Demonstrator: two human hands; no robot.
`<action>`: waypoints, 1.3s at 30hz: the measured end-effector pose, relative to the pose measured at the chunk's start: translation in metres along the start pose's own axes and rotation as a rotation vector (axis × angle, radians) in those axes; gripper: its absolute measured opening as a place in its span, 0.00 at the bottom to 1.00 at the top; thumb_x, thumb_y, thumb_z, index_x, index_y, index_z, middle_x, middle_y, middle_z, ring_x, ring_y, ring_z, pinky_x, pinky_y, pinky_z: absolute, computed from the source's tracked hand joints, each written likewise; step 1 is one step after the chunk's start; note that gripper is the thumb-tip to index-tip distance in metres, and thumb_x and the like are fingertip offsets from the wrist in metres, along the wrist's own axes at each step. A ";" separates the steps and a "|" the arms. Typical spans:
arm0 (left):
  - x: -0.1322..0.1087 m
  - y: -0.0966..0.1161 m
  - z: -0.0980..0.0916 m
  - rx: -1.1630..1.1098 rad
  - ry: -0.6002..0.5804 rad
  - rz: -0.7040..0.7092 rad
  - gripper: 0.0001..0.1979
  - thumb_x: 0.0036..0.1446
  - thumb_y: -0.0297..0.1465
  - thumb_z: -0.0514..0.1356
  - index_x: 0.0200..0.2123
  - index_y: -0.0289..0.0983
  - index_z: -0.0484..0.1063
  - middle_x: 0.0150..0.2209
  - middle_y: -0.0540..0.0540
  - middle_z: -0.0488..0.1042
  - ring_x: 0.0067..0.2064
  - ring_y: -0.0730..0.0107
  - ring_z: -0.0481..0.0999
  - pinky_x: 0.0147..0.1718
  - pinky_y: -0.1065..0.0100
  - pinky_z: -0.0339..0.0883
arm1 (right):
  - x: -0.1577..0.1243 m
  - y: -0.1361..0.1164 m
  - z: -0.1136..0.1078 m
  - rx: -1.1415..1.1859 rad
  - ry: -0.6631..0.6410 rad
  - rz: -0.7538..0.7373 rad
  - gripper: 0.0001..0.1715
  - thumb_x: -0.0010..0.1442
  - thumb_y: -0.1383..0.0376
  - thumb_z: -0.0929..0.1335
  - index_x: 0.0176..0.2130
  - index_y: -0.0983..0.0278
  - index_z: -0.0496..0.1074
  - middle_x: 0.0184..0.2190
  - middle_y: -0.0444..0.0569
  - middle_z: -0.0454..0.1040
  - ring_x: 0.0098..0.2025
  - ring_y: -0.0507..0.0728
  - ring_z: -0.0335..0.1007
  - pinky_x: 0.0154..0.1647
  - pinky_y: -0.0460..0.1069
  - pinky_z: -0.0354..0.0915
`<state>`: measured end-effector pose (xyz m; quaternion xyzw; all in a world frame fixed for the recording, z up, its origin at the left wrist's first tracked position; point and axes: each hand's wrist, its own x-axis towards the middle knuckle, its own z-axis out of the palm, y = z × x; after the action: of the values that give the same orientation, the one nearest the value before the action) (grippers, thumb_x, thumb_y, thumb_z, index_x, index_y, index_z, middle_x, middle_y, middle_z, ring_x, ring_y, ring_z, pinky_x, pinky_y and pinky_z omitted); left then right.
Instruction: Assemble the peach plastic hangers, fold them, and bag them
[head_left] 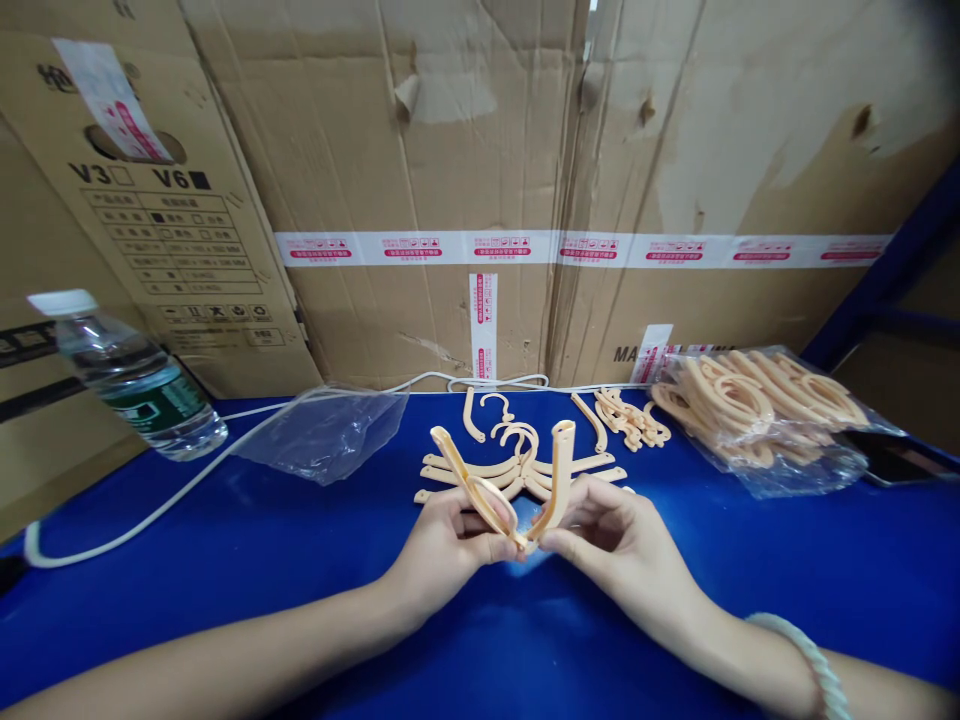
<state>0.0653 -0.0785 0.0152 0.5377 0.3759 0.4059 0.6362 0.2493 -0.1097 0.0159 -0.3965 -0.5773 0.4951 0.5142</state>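
Between my two hands I hold a peach-coloured plastic folding hanger (556, 480), its two arms raised in a V. My left hand (450, 545) is closed on the left arm and the looped hook piece near the joint. The fingers of my right hand (615, 535) pinch the base of the right arm. Just beyond my hands, several assembled hangers (480, 468) lie stacked with their hooks pointing away. Behind them lie a loose hook (496, 404) and two single arms, one a curved hanger arm (471, 415). A small pile of hooks (634, 418) sits to the right.
A clear bag of hanger parts (750, 410) lies at the right, beside a dark phone-like object (892, 462). At the left stand a water bottle (142, 380) and a crumpled plastic bag (322, 435). A white cable (150, 520) crosses the blue table (480, 640). Cardboard boxes (420, 150) wall the back.
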 end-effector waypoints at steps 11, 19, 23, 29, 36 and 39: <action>-0.001 0.014 -0.009 -0.035 0.026 0.002 0.13 0.42 0.30 0.72 0.29 0.34 0.73 0.24 0.49 0.78 0.27 0.68 0.80 0.30 0.71 0.72 | 0.021 -0.009 -0.027 -0.013 -0.089 -0.004 0.16 0.51 0.62 0.76 0.36 0.61 0.69 0.25 0.41 0.76 0.27 0.52 0.75 0.29 0.45 0.70; 0.013 0.021 -0.041 0.018 0.434 0.258 0.09 0.52 0.35 0.61 0.26 0.37 0.66 0.25 0.50 0.72 0.33 0.65 0.75 0.35 0.64 0.70 | 0.047 -0.029 -0.093 -0.604 -0.363 -0.226 0.10 0.56 0.60 0.74 0.33 0.64 0.77 0.33 0.50 0.78 0.36 0.56 0.74 0.36 0.49 0.67; 0.011 0.019 -0.044 0.167 0.520 0.441 0.06 0.52 0.30 0.62 0.30 0.39 0.67 0.31 0.52 0.70 0.37 0.68 0.71 0.41 0.66 0.64 | 0.046 -0.028 -0.091 -0.886 -0.536 -0.313 0.08 0.59 0.61 0.73 0.33 0.63 0.77 0.32 0.50 0.76 0.39 0.58 0.71 0.40 0.52 0.66; -0.007 0.012 -0.026 1.127 -0.098 0.853 0.04 0.55 0.23 0.57 0.34 0.37 0.69 0.32 0.47 0.74 0.34 0.64 0.71 0.37 0.61 0.63 | 0.039 -0.027 -0.076 -1.052 -0.595 -0.363 0.06 0.55 0.64 0.75 0.28 0.62 0.76 0.30 0.49 0.75 0.40 0.59 0.69 0.42 0.53 0.63; -0.004 0.002 -0.026 1.396 -0.178 0.907 0.05 0.59 0.24 0.55 0.37 0.35 0.71 0.38 0.42 0.77 0.39 0.57 0.76 0.37 0.58 0.68 | 0.042 -0.021 -0.080 -1.211 -0.443 -0.247 0.08 0.52 0.69 0.76 0.30 0.63 0.73 0.28 0.45 0.74 0.30 0.55 0.68 0.31 0.47 0.59; -0.003 0.001 -0.028 1.412 -0.146 0.920 0.05 0.59 0.25 0.56 0.37 0.35 0.72 0.41 0.41 0.78 0.43 0.53 0.76 0.40 0.55 0.69 | 0.044 -0.020 -0.083 -1.260 -0.385 -0.224 0.09 0.52 0.69 0.75 0.31 0.64 0.72 0.27 0.45 0.73 0.29 0.54 0.67 0.29 0.47 0.58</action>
<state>0.0383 -0.0706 0.0122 0.9334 0.2427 0.2586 -0.0549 0.3255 -0.0573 0.0423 -0.4632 -0.8753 0.0686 0.1203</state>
